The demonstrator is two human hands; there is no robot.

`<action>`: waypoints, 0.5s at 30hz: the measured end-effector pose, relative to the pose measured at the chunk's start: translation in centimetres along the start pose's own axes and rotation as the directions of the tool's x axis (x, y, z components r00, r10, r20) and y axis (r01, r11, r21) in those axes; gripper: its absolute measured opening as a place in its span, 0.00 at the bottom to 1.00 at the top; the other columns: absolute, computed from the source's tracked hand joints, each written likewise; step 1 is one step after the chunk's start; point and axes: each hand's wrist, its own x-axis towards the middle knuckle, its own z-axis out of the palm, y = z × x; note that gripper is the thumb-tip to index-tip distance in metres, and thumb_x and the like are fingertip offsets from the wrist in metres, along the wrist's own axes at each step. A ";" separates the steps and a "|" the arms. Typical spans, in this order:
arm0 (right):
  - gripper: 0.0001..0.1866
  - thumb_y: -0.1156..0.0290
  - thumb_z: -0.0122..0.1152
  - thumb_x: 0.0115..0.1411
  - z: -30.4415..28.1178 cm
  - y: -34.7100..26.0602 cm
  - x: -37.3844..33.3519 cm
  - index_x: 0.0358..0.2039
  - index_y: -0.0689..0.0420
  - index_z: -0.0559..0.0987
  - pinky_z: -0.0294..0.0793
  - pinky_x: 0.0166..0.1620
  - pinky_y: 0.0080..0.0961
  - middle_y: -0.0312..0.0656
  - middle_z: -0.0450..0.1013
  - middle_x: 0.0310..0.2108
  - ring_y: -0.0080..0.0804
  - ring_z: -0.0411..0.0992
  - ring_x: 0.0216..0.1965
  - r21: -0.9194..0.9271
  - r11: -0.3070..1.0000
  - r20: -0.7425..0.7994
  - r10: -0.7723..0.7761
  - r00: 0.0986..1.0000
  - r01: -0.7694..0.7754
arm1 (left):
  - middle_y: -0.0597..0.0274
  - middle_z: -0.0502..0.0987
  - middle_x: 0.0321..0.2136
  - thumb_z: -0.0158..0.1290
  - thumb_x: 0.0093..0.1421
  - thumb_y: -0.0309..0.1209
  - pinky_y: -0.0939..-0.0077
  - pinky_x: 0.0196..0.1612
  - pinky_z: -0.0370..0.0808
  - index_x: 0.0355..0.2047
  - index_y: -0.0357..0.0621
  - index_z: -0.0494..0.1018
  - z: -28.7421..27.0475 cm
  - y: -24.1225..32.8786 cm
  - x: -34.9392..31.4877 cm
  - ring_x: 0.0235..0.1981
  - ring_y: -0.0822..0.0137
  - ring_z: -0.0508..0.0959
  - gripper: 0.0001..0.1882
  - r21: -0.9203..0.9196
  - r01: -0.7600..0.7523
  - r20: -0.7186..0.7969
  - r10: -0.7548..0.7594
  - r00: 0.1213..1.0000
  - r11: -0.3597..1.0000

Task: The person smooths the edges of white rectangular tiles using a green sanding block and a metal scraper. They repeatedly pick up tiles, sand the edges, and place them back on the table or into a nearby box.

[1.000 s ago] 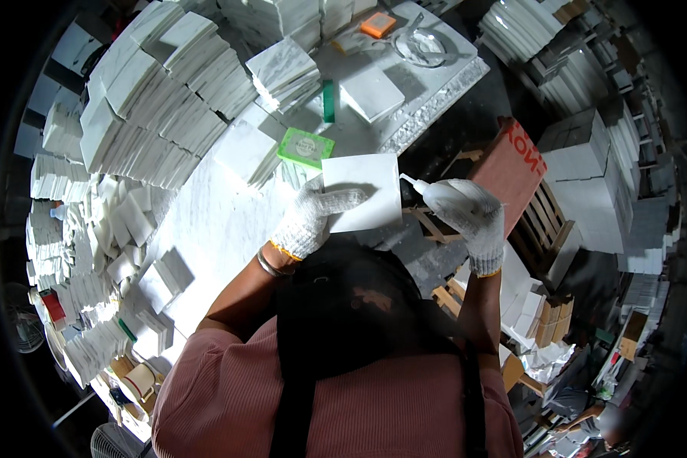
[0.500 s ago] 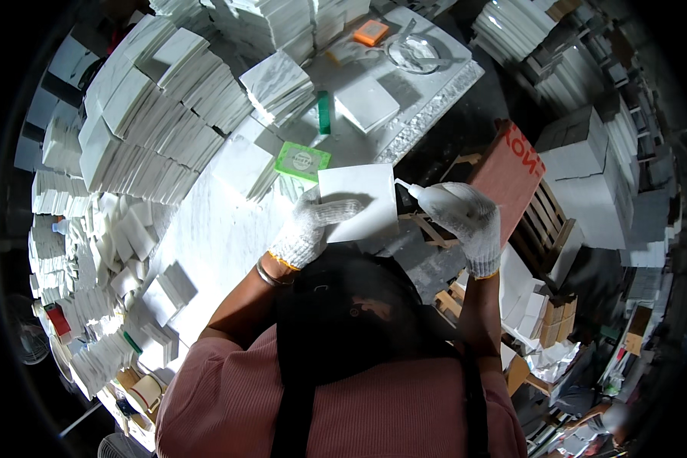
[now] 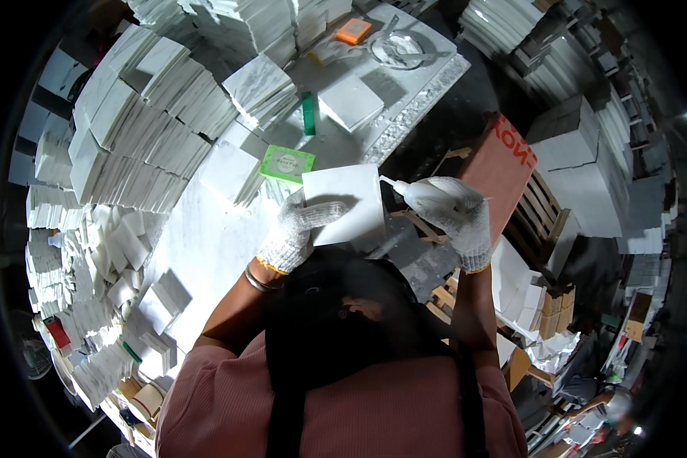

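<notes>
A square white tile (image 3: pixel 355 200) is gripped by my left hand (image 3: pixel 288 233), which wears a white knit glove, thumb across the tile's face. My right hand (image 3: pixel 459 221), gloved too, is wrapped around a white squeeze bottle (image 3: pixel 427 192) with a narrow nozzle. The nozzle tip points at the tile's upper right edge; whether it touches I cannot tell. Just beyond the tile, a bright green box-shaped pad (image 3: pixel 288 163) lies on the marble-topped table (image 3: pixel 198 229). Past it are a dark green block (image 3: pixel 308 114) and a flat stack of white tiles (image 3: pixel 351 103).
Tall stacks of veined marble tiles (image 3: pixel 141 145) fill the table's left and far side. An orange block (image 3: pixel 353 31) and a round dish (image 3: pixel 395 50) sit at the far end. On the right are a reddish box (image 3: pixel 498 172), a wooden pallet (image 3: pixel 540 216) and white cartons (image 3: pixel 580 172).
The surroundings have shifted slightly left in the picture. Both hands keep their hold on tile and bottle, and the nozzle stays by the tile's edge.
</notes>
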 end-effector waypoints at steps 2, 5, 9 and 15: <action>0.19 0.71 0.74 0.49 -0.2 -0.7 0.2 0.42 0.60 0.81 0.75 0.44 0.26 0.41 0.78 0.39 0.28 0.76 0.40 -0.057 0.998 0.032 0.010 0.999 -0.008 | 0.53 0.79 0.46 0.56 0.58 0.21 0.76 0.47 0.77 0.46 0.30 0.73 -0.1 -0.1 0.1 0.45 0.68 0.79 0.15 0.103 -0.079 0.020 0.078 0.997 0.992; 0.19 0.72 0.74 0.48 -0.1 -0.1 -0.1 0.42 0.60 0.81 0.75 0.44 0.26 0.41 0.78 0.40 0.28 0.76 0.40 0.028 1.000 0.001 0.002 1.000 -0.002 | 0.53 0.79 0.46 0.54 0.57 0.16 0.73 0.50 0.76 0.44 0.36 0.76 -0.1 0.7 0.2 0.47 0.62 0.79 0.14 0.315 -0.257 0.059 0.251 0.966 0.914; 0.20 0.73 0.75 0.47 0.1 0.0 -0.2 0.43 0.60 0.81 0.75 0.44 0.25 0.41 0.78 0.40 0.28 0.76 0.40 0.150 0.987 -0.026 0.058 0.998 -0.053 | 0.53 0.79 0.46 0.53 0.58 0.17 0.73 0.52 0.75 0.44 0.35 0.76 0.7 1.0 0.1 0.49 0.63 0.78 0.13 -0.325 0.222 -0.017 -0.240 0.971 0.919; 0.19 0.71 0.75 0.47 -0.1 0.4 -0.2 0.41 0.61 0.82 0.76 0.43 0.25 0.42 0.79 0.39 0.29 0.77 0.40 0.046 0.999 -0.025 0.023 0.999 -0.022 | 0.53 0.79 0.46 0.53 0.56 0.15 0.71 0.52 0.75 0.44 0.38 0.77 0.2 1.2 -0.3 0.48 0.59 0.79 0.15 0.270 -0.204 0.033 0.203 0.979 0.941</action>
